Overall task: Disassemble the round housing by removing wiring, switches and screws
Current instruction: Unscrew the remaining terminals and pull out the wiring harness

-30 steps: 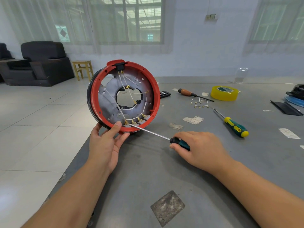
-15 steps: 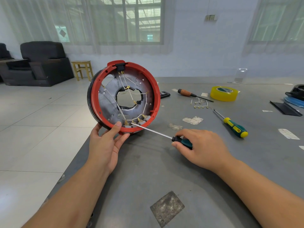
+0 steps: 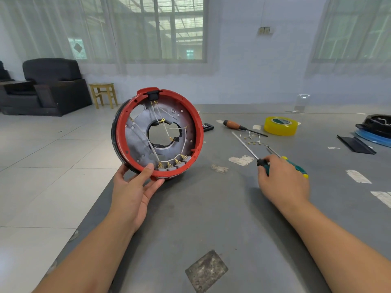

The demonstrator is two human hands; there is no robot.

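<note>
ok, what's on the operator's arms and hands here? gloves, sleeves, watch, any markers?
Nothing worn that shows. The left hand and right hand are bare, with no gloves, rings or tape. Both forearms are bare to the frame edge: no sleeves, watch, wristband, cables or tracking markers visible.

Bright, even daylight through curtained windows [image 3: 160, 30] on the far wall. Soft, faint shadows under the forearms on the grey tabletop [image 3: 211, 218]. Mild sheen on the floor tiles [image 3: 42, 176]. Wide-angle bending at the edges; focus mostly sharp.
</note>
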